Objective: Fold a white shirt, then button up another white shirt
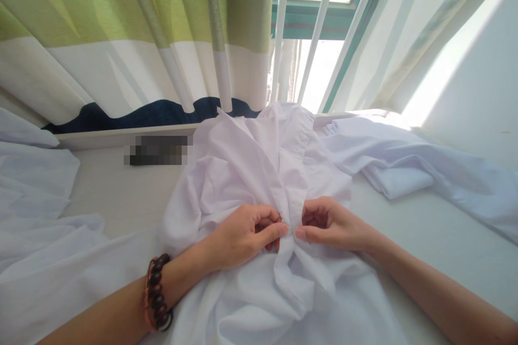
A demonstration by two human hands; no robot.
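Together the left hand (246,232) and right hand (324,223) pinch the front placket of a crumpled white cotton shirt (251,172) on the white desk (121,194); folded white cloth (396,178) lies at two o'clock.

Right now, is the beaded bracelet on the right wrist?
No, the dark beaded bracelet sits on the wrist of the left hand; the right hand, also pinching the white shirt, has a bare wrist.

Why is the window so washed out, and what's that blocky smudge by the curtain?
Head view: daylight through the window burns the panes to white and brightens the wall at right. Head view: the blocky patch is pixelated, so what lies there cannot be told. Head view: the white shirt, pinched by the left hand and right hand, is sharp, with soft shadows.
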